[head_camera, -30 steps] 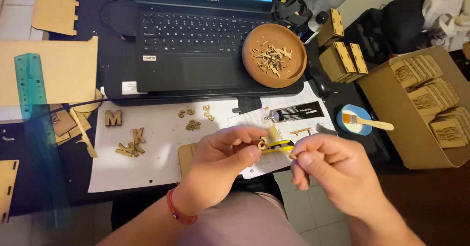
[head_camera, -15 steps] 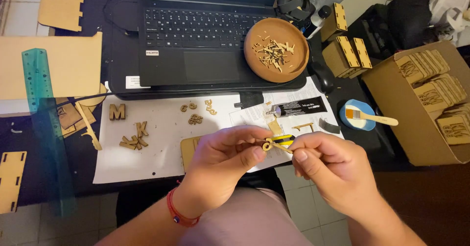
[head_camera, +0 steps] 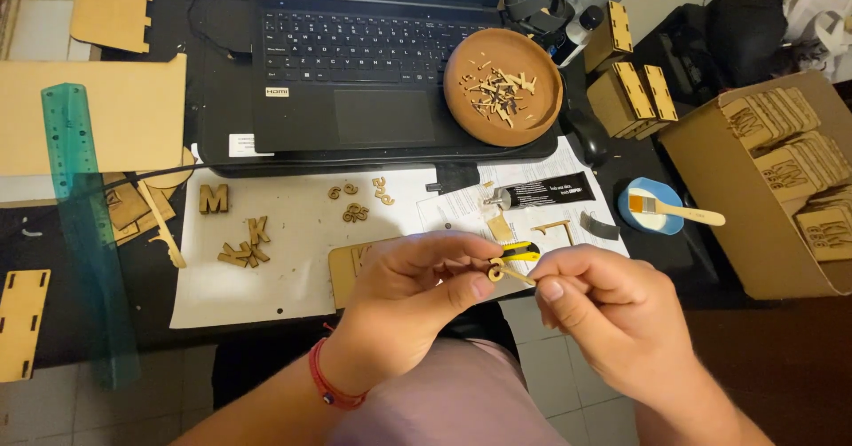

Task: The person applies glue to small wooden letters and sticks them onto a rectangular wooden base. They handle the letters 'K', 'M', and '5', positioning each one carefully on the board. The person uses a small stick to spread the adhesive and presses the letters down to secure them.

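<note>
Both hands met over the lap, just in front of the table edge. The left hand pinched a small wooden cut-out piece between thumb and forefinger, and the right hand pinched its other end with the fingertips — so the piece sat between the two grips, touching both.

Compared with a second before, the hands had hardly travelled; they only drew slightly nearer to each other, and the piece stayed in the same double grip. This suggested fine fitting or cleaning work that continued, not a new step.

Just behind the grip lay a yellow cutter, partly hidden by the fingers. Further behind it were a black glue tube and loose wooden letters on white paper. To the right of the grip, well apart, a brush rested on a blue lid — and a round wooden dish of scraps sat on the laptop.
</note>
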